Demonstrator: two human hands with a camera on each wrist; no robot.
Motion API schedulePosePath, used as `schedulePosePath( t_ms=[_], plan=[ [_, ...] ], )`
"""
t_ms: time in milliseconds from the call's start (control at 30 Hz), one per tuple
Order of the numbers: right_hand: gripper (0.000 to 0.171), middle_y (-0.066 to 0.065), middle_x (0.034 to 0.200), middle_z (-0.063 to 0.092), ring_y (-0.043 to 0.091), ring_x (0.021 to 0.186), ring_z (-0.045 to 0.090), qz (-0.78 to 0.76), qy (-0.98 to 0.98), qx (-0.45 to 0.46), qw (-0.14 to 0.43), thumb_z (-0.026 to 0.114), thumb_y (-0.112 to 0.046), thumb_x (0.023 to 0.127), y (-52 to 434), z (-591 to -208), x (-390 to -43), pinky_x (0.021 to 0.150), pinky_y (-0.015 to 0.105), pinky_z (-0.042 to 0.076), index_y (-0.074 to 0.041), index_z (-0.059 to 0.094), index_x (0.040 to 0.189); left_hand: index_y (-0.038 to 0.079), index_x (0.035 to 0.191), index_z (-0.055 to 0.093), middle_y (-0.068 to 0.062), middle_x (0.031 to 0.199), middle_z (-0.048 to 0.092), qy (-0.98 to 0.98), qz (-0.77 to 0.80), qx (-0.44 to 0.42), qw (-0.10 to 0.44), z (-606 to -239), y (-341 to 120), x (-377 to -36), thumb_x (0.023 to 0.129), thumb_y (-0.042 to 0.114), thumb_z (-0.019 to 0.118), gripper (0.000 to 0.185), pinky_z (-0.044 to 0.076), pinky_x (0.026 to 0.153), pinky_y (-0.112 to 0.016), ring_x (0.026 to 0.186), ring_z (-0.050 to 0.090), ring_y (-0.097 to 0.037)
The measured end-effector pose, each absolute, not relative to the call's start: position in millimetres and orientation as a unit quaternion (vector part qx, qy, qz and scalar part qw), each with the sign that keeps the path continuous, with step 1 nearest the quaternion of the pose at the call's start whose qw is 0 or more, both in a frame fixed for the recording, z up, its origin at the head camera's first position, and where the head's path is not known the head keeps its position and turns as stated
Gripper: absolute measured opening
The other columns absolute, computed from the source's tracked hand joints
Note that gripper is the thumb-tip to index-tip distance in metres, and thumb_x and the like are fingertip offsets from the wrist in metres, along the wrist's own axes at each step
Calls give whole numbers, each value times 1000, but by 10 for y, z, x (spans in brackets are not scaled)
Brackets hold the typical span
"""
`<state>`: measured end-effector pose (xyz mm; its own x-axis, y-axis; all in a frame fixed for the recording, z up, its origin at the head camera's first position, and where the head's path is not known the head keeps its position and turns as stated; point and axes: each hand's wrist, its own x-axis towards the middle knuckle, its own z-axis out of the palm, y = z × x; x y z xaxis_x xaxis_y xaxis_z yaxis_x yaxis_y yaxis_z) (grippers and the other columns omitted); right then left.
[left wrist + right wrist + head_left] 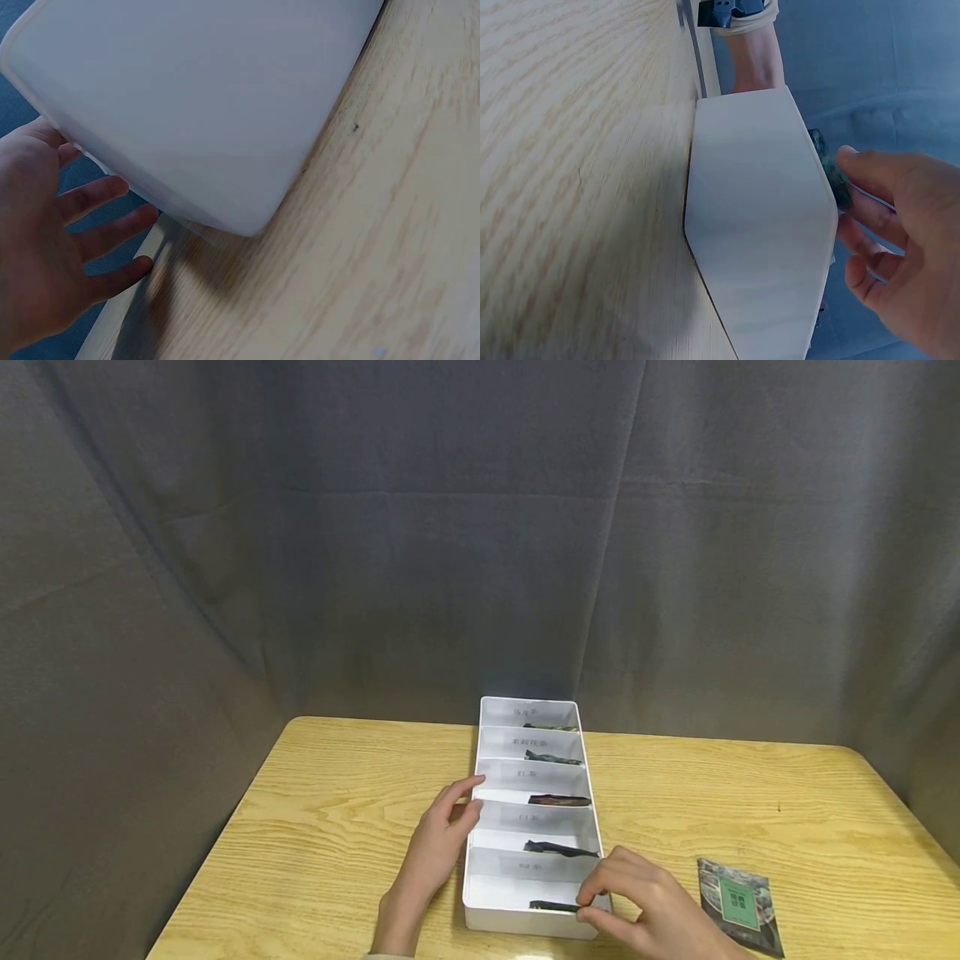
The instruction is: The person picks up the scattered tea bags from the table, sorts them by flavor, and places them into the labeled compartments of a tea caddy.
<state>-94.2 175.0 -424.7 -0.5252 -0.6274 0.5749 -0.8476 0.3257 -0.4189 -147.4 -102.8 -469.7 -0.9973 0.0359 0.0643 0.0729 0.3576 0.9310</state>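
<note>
A: White tray (491, 906), five compartments in a row, long axis running away from the viewer, near the middle of the wooden surface (330, 827). One dark packet per compartment, each lying along the right side. Small labels on the dividers, too small to read.

B: Left hand (435, 852)?

A: Against the tray's left wall, about level with the third and fourth compartments. Fingers (105, 193) straight and slightly spread, tips touching the rim, gripping nothing. Same in the left wrist view: open palm (30, 247) just beside the tray's white wall (202, 97).

B: Right hand (652, 906)?

A: At the tray's near right corner. Fingers curled, thumb and forefinger pinching the end of the packet (553, 906) in the nearest compartment. Packet flat and low in that compartment, right end under the fingertips, rest running left along the floor. In the right wrist view, a green-patterned edge of the packet (831, 174) above the tray wall (757, 225), fingertip (849, 159) pressed to it, other fingers bent behind.

B: Anything else on the surface?

A: One more packet (738, 903), dark with a green square label, lying flat to the right of the right hand, well apart from the tray. Grey cloth (480, 527) hung behind and to both sides.
</note>
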Motion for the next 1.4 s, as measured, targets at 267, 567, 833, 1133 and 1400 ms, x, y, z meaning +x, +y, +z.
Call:
schedulePosePath(
  t_ms=[267,567,833,1133,1400],
  plan=[
    [19,-15,92,66,1,87,58,361,-785,475,168,79,-13,85,1808,-4254,-975,78,13,45,-24,68,96,32,139,55,0,139,56,-823,-567,-33,18,-4686,-1040,-1482,102,39,54,38,52,97,-48,118,61,-23],
    [20,-13,91,67,1,86,58,369,-803,432,179,78,-11,85,2019,-4245,-983,77,15,46,-23,68,97,33,139,55,1,140,56,-821,-570,-27,15,-4697,-1047,-1480,102,39,54,38,52,96,-46,118,61,-22],
    [43,-17,87,67,-4,78,56,356,-862,288,217,83,5,72,2395,-4255,-1084,69,12,44,-29,69,96,36,138,55,2,139,56,-823,-567,-23,18,-4687,-1053,-1484,102,39,53,36,52,96,-47,119,61,-22],
    [19,-15,89,67,-2,75,53,317,-927,138,143,77,-13,87,2894,-4413,-1104,60,20,41,-22,69,102,36,138,55,0,138,57,-826,-563,-25,13,-4708,-1042,-1481,102,39,53,36,52,95,-48,119,60,-23],
    [22,-9,95,67,-5,76,53,290,-946,100,107,75,-17,89,3226,-4533,-1150,58,20,40,-15,69,110,34,138,55,-1,139,56,-826,-562,-26,14,-4701,-1025,-1478,102,39,52,36,52,95,-49,119,60,-24]
  ],
)
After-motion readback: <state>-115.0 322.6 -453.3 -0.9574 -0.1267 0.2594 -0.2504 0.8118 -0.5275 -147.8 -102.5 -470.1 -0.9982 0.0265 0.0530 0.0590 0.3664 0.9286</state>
